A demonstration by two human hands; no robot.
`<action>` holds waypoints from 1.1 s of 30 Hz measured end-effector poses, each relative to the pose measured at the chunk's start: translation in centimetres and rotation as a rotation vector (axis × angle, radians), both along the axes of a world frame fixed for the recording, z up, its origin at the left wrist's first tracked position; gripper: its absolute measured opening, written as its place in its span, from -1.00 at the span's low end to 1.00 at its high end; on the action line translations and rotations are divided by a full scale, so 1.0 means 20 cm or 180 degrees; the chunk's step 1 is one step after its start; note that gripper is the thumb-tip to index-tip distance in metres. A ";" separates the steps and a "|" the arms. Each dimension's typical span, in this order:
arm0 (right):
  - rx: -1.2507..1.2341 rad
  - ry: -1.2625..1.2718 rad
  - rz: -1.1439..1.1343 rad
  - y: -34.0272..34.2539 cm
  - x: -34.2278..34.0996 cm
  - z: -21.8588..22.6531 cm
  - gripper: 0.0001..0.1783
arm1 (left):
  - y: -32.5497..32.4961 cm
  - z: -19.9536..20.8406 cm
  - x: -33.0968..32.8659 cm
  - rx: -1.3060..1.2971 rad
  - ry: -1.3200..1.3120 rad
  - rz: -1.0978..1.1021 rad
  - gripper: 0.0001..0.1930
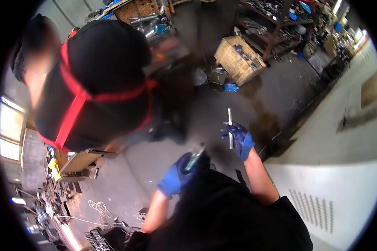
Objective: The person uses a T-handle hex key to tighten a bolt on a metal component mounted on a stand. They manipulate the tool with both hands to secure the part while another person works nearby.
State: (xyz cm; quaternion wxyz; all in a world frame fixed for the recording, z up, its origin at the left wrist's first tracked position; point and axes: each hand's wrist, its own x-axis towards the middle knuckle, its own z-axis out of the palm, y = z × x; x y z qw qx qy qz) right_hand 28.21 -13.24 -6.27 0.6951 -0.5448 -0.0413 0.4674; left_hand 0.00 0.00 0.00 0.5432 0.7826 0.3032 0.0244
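Observation:
My right hand, in a blue and dark-coated work glove, is closed around a slim silver rod. The rod stands nearly upright, its ends showing above and below the fingers. Lower and to the left, my left hand wears a matching glove. Its fingers are closed on a shiny greenish object with a metallic-looking end; motion blurs it too much to name. The two hands are apart, in front of my dark clothing.
Close on the left stands a person in black with red straps. A pale machine cabinet with vent holes fills the right. Farther off are a wooden crate of parts, a loaded metal shelf and a blue packet. White cord lies lower left.

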 end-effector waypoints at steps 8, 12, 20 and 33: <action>-0.0363 0.0149 0.0545 0.67 0.72 -0.09 -0.73 | 0.61 -0.13 0.88 0.0191 -0.0303 0.0437 -0.33; -0.0568 -0.0108 0.0839 0.90 1.10 -0.04 -0.71 | 0.85 -0.07 1.27 0.0569 -0.0535 0.0606 -0.36; -0.0514 0.0073 0.1488 1.65 1.73 -0.25 -0.75 | 1.29 -0.19 1.67 0.0502 0.0037 0.1350 -0.28; -0.0739 -0.0695 0.2971 2.61 2.12 -0.35 -0.65 | 1.64 -0.32 2.07 0.0549 0.0473 0.3559 -0.30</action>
